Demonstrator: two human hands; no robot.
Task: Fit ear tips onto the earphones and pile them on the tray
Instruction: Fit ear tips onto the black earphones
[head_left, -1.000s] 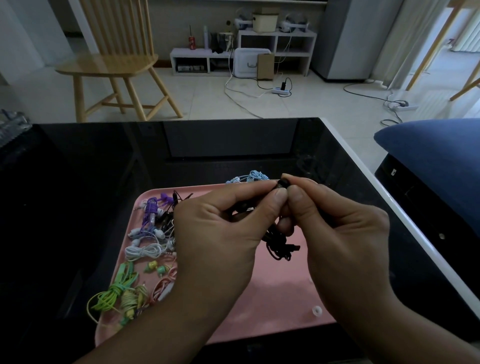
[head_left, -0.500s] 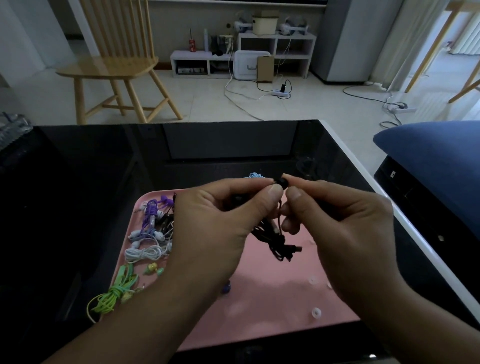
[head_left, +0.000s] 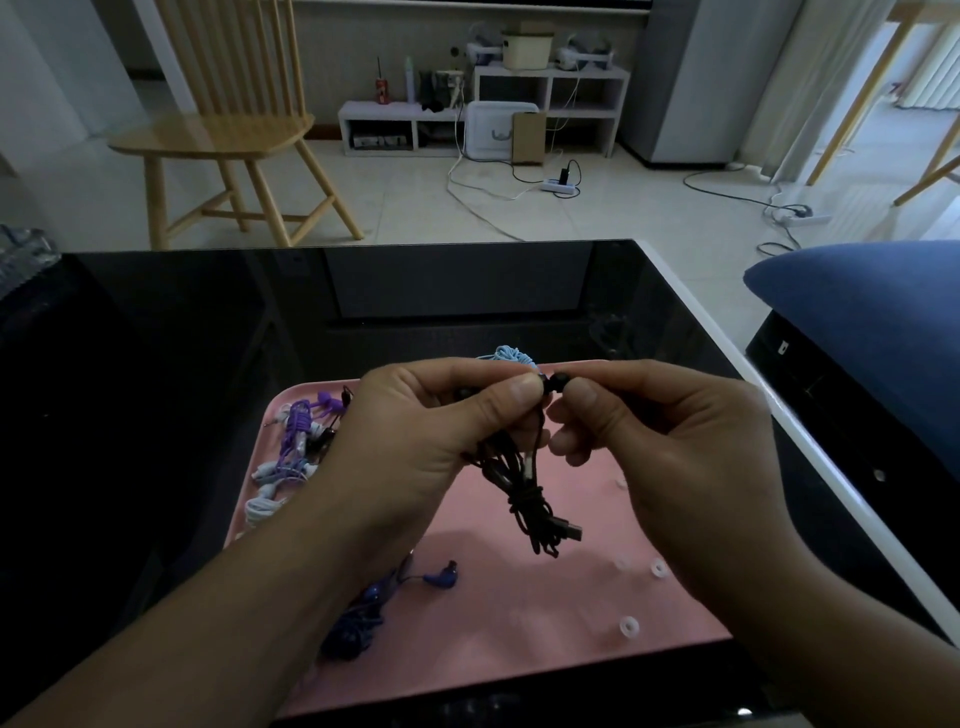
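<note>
Both hands have lifted slightly since the earlier frame, uncovering more of the pink tray (head_left: 519, 644), and the black ear tip (head_left: 560, 382) now shows between the fingertips.

The left hand (head_left: 415, 441) grips the bundled black earphones (head_left: 524, 488), thumb and forefinger pinching one bud at the top while the tied cable and plug hang below, above the tray's middle. The right hand (head_left: 670, 436) pinches the ear tip between thumb and forefinger, holding it against that bud; whether it is fully seated cannot be told. Judging by the tray, the job is well along: purple and white earphones (head_left: 291, 447) lie piled at its left, a blue pair (head_left: 374, 603) near the front and a light blue pair (head_left: 511, 356) at the far edge. Several loose white ear tips (head_left: 628, 626) still lie on the right side, so more fitting seems left.
</note>
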